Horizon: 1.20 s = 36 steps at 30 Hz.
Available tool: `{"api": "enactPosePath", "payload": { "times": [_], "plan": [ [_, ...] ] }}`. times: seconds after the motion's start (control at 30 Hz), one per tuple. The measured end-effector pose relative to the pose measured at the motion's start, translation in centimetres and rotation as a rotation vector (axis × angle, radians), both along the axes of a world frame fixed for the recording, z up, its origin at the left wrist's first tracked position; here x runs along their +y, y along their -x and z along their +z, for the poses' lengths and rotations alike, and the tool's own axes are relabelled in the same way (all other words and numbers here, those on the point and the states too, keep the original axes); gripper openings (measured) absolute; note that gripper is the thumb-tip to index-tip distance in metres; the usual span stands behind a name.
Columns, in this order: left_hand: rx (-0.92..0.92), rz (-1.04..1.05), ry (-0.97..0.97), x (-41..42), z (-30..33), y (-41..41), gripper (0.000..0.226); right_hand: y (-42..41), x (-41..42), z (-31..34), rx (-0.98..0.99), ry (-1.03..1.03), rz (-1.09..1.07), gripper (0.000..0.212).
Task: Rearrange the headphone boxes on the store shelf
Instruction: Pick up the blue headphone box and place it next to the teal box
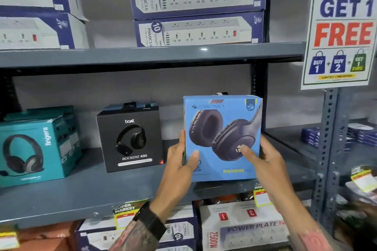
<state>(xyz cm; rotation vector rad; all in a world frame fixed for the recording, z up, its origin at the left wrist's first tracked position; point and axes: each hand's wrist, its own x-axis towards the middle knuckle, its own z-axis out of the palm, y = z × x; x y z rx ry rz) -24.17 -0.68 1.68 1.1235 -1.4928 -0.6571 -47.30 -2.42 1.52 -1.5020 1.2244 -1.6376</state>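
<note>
Here both hands grip one light blue headphone box [222, 138] in front of the grey middle shelf [81, 193], at its right end. The left hand [180, 161] clasps the box's left edge, thumb lying across the front; the right hand [265, 161] clasps the right edge, thumb pressed on the printed ear cup. The box stands upright, front toward the camera, printed "ZEBRONICS" at the top and "THUNDER" in yellow near the bottom. Whether its base touches the shelf cannot be told.

Just to its left, apart from it, stands a black box [130, 140] reading "boAt" and "ROCKERZ 430". Further left sits a teal box [38, 149] marked "fingers", turned at an angle.

On the upper shelf [142, 55] two stacks of white and navy power strip boxes [197, 8] show "10 OUTLETS" and "PD&QC3.0". At the right post hangs a poster [342, 26]: "BUY 2 GET 1 FREE". A yellow price tag [127, 214] reading "SUPER MARKET" clips to the middle shelf's front edge. Below, a white box [244, 228] reads "POWER PLATE" and "2500W".

A dark watch band [150, 222] wraps the left wrist.
</note>
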Motion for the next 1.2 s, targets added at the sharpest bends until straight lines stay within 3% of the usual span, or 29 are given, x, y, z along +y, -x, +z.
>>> {"api": "enactPosePath", "payload": {
  "times": [0.17, 0.43, 0.67, 1.03, 1.2],
  "plan": [
    [0.128, 0.011, 0.017, 5.1, 1.1, -4.2, 0.053, -3.3, 4.1, 0.1, -0.031, 0.066, 0.083, 0.044],
    [0.117, 0.045, -0.067, 8.8, 1.1, -9.4, 0.048, -8.1, 8.0, 0.7, -0.012, 0.119, 0.085, 0.046],
    [0.13, 0.053, -0.083, 9.3, 0.9, -10.8, 0.046, -9.5, 8.3, 0.3, -0.003, 0.103, 0.083, 0.052],
    [0.125, 0.081, -0.05, 10.3, 1.4, -13.8, 0.046, -12.6, 7.5, 0.4, -0.005, 0.116, 0.13, 0.036],
    [0.143, 0.109, -0.037, 10.6, 1.5, -15.8, 0.044, -14.9, 6.8, 0.3, -0.025, 0.117, 0.173, 0.039]
  ]
}}
